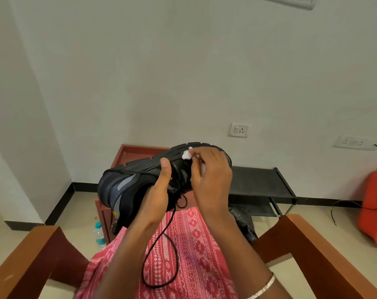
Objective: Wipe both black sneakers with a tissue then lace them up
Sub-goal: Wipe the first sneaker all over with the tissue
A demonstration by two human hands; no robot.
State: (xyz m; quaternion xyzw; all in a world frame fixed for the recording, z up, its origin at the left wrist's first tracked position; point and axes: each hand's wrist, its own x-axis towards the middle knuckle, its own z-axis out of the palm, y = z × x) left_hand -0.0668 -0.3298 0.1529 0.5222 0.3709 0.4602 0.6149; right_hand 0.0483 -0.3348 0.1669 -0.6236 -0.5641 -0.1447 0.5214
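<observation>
A black sneaker (127,182) is held up above my lap, turned on its side with the sole facing away from me. My left hand (159,195) grips it from below, thumb up along the side. My right hand (209,178) pinches a small wad of white tissue (186,154) against the upper near the sole edge. A loose black lace (161,251) hangs from the shoe and loops down over my pink patterned clothing. Only this one sneaker is in view.
I sit in a chair with wooden armrests (32,255). A red-brown wooden table (138,151) stands behind the shoe, a low black shelf (261,182) to its right. A water bottle (99,234) stands on the floor, an orange appliance (375,208) far right.
</observation>
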